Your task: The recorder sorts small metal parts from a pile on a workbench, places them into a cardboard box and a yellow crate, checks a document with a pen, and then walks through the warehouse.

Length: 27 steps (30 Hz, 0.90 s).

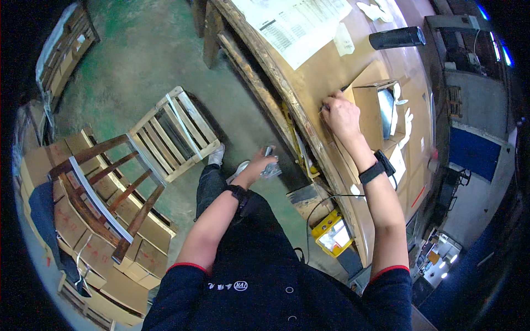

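Note:
My left hand (258,164) hangs beside the table's edge, over the floor. Its fingers are closed around a small shiny grey, partly see-through thing (271,169), which looks like crumpled clear plastic; its kind is not plain. On the brown tabletop (301,83) rests my right hand (342,116), fingers curled and pressed together at the surface. A bit of something dark shows by its fingertips, too small to name. Just right of that hand stands an open cardboard box (369,105) with white gloves (395,113) hanging over its rim.
Printed sheets (292,27) and a black cylindrical bottle (396,38) lie farther along the table. A wooden slatted chair (174,132) stands on the floor at left, near stacked cartons (99,254). A yellow container (333,233) sits beside the near table edge, by a black cable.

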Available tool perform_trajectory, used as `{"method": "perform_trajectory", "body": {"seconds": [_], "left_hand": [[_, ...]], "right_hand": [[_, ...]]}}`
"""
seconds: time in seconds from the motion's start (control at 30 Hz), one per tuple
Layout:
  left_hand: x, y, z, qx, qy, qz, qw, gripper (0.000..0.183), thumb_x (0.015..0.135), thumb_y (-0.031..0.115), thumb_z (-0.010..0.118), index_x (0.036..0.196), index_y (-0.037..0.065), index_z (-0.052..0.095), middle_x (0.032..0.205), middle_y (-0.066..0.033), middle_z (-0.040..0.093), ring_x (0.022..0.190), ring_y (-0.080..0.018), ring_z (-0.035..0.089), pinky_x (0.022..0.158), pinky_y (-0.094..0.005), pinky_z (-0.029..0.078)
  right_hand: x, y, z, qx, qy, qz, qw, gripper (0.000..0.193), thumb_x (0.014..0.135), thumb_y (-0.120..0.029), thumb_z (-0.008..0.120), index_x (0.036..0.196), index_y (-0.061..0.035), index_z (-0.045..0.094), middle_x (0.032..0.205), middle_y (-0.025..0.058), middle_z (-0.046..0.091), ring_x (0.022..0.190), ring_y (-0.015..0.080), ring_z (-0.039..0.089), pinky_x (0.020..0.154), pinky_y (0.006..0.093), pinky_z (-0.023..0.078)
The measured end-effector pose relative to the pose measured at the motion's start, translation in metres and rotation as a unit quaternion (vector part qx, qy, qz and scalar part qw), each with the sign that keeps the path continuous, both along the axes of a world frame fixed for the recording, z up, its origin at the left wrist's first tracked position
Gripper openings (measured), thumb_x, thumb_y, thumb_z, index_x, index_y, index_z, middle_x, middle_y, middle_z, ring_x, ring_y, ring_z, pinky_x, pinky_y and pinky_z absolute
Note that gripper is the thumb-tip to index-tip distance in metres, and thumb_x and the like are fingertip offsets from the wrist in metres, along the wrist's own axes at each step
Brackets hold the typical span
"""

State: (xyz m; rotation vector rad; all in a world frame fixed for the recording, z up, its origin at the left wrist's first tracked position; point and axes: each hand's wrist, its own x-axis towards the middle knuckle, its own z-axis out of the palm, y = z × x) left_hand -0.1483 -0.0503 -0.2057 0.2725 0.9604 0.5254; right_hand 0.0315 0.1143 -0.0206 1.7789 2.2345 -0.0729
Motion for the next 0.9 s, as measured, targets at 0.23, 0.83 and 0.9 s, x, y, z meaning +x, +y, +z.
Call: {"method": "perform_trajectory", "body": {"seconds": [0.23,0.83,0.9], "left_hand": [[-0.035,-0.02,0.011,-0.031,0.055,-0.015,0.998,0.041,0.069,0.013,0.065,0.109,0.008,0.054,0.085,-0.0023,0.057,0.077,-0.0131,0.054,0.067,-0.0269,0.043],[-0.054,0.054,0.088,0.125,0.036,0.0,0.992,0.026,0.073,0.011,0.063,0.099,0.01,0.059,0.075,0.0023,0.053,0.064,-0.0077,0.049,0.057,-0.0229,0.042],[-0.059,0.054,0.091,0.139,0.038,0.002,0.99,0.026,0.073,0.011,0.063,0.099,0.01,0.059,0.079,0.0016,0.055,0.066,-0.0083,0.05,0.058,-0.0227,0.042]], "right_hand": [[0.0,0.0,0.025,0.104,0.135,-0.032,0.985,0.022,0.072,-0.014,0.061,0.093,-0.0162,0.066,0.096,0.0076,0.06,0.075,0.0261,0.062,0.065,0.0357,0.051],[-0.02,-0.021,0.001,-0.019,-0.03,0.0,0.999,0.019,0.076,-0.013,0.056,0.093,-0.005,0.058,0.086,0.0127,0.061,0.073,0.0282,0.063,0.065,0.0374,0.052],[-0.018,-0.028,0.006,0.013,0.042,-0.03,0.999,0.023,0.077,-0.017,0.057,0.097,-0.0065,0.059,0.085,0.0124,0.061,0.074,0.0283,0.063,0.066,0.038,0.051]]}}
